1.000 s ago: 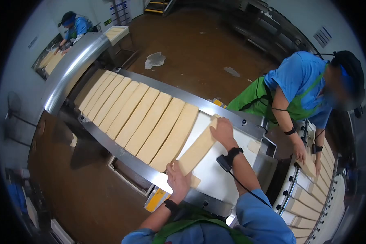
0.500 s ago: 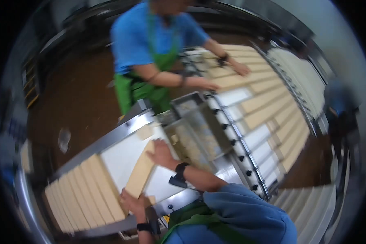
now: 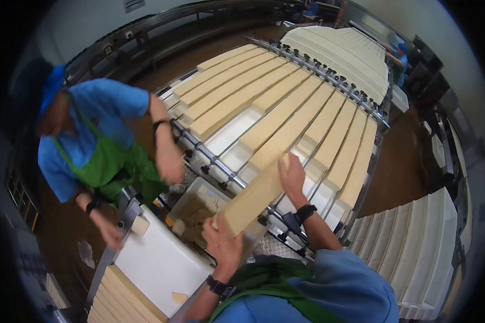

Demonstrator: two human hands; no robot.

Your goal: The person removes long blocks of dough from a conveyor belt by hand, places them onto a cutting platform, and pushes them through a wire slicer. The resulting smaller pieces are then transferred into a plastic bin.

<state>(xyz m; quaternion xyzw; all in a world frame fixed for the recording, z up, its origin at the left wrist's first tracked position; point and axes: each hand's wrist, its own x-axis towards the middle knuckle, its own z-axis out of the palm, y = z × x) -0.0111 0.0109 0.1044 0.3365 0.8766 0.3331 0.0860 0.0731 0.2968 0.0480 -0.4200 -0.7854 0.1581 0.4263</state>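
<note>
Holding one long pale slab (image 3: 253, 198) by both ends, lifted and tilted over the roller conveyor (image 3: 221, 161). Left grip (image 3: 223, 243) clamps its near end, fingers wrapped under; right grip (image 3: 291, 171) presses on its far end, fingers curled over the edge. Past my right grip, more slabs (image 3: 285, 116) lie in rows on the rollers. Left of my left grip sits a scrap tray (image 3: 196, 207) and a white belt (image 3: 156, 264). A co-worker's hand (image 3: 170, 161) hovers beyond the tray.
</note>
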